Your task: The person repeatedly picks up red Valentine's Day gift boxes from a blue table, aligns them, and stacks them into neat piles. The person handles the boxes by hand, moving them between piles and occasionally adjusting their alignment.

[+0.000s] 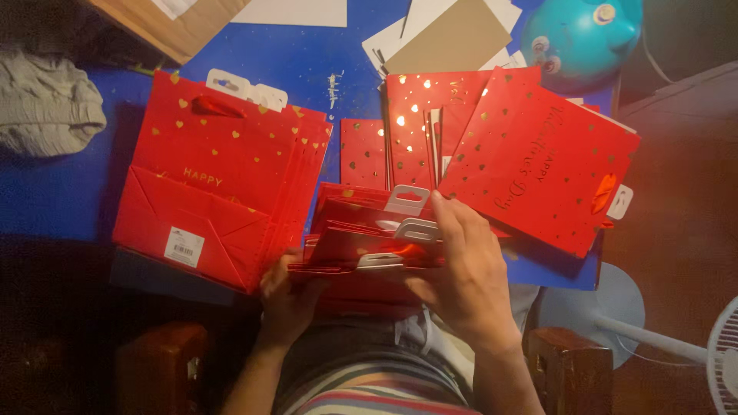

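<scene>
At lower centre, both hands clasped a bundle of folded red gift bags (369, 238) lying crosswise: right hand (461, 269) fingers curled over its top, left hand (286, 296) gripping its left end, at the blue bench (61, 192) edge.

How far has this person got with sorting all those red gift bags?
Two stacks already lie on the blue table: the left pile and the right pile. The left hand and right hand hold a bundle of bags not yet laid down.
</scene>
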The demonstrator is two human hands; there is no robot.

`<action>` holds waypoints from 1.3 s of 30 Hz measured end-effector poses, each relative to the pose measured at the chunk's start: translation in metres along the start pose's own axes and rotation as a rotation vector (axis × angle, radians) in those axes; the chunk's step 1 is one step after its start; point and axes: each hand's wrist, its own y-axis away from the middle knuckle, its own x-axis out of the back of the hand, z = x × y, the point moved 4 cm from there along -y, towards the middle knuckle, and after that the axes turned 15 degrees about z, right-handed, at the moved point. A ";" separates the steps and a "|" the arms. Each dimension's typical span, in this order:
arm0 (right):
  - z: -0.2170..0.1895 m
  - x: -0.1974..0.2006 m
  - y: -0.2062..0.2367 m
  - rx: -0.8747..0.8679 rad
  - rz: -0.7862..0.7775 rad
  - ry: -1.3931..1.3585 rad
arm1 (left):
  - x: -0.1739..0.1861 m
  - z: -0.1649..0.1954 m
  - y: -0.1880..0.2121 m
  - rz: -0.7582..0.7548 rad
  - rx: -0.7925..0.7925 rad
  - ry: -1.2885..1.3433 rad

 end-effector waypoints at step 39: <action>-0.018 -0.030 0.054 0.155 0.057 0.045 | -0.002 0.115 -0.133 -0.567 -0.248 -0.371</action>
